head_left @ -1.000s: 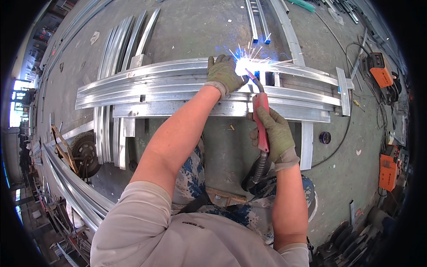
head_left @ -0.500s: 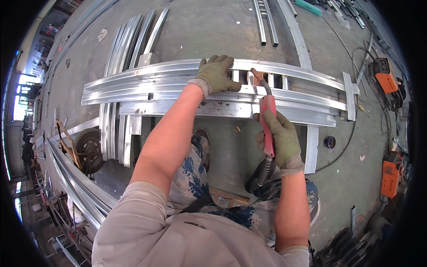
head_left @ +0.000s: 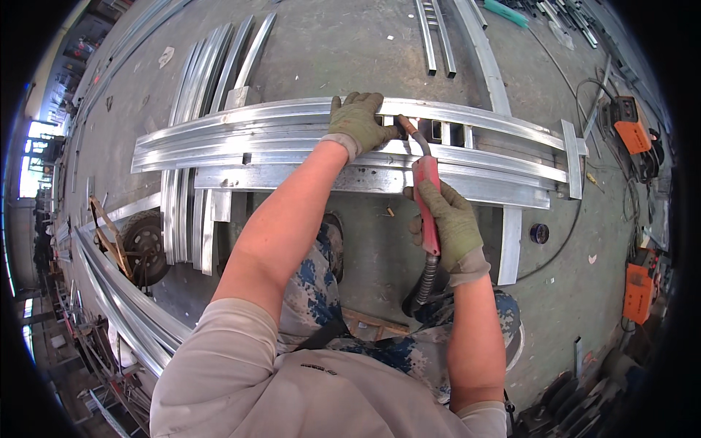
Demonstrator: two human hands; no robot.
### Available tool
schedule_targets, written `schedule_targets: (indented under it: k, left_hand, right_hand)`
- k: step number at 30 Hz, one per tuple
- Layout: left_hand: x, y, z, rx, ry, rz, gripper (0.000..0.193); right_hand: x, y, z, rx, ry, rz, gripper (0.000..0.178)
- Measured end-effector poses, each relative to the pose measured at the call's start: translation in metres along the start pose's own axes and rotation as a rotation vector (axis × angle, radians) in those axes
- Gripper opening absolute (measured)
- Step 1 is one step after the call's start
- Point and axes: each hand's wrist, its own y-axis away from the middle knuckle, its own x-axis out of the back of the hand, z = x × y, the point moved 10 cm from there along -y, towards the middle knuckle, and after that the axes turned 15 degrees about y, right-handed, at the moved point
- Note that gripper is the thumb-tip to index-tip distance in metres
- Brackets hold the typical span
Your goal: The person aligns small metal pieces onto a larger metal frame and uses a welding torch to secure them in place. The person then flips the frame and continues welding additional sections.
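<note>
One red welding torch (head_left: 426,182) slants over the long metal bars (head_left: 241,118), its tip by the short crosspieces (head_left: 468,136) between them and just beside the thumb of the left hand (head_left: 358,125). That hand lies spread open on the bars; the right hand (head_left: 454,226) has its fingers wrapped round the torch's handle. The step seems to be lining up a weld; next calls for a steady tip and the thumb kept clear. Farther right, an orange machine (head_left: 633,124) stands on the floor (head_left: 350,44).
</note>
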Motion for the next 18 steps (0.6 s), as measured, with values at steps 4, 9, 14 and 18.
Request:
schedule_targets:
  k: [4, 9, 14, 18]
  left_hand:
    - [-0.002, -0.003, -0.007, -0.021, -0.024, 0.063, 0.086]
    - [-0.002, -0.001, -0.002, -0.025, -0.027, 0.023, 0.083]
    - [-0.004, -0.002, -0.003, -0.029, -0.05, 0.02, 0.087]
    - [-0.009, -0.007, -0.013, -0.024, -0.097, 0.012, 0.091]
  right_hand:
    - [-0.006, -0.002, -0.001, -0.001, 0.011, -0.019, 0.051]
    - [-0.008, -0.005, -0.003, -0.012, 0.032, -0.021, 0.052]
    - [-0.009, -0.008, -0.003, -0.001, 0.042, -0.017, 0.052]
    - [-0.01, -0.009, -0.002, 0.007, 0.037, -0.015, 0.051]
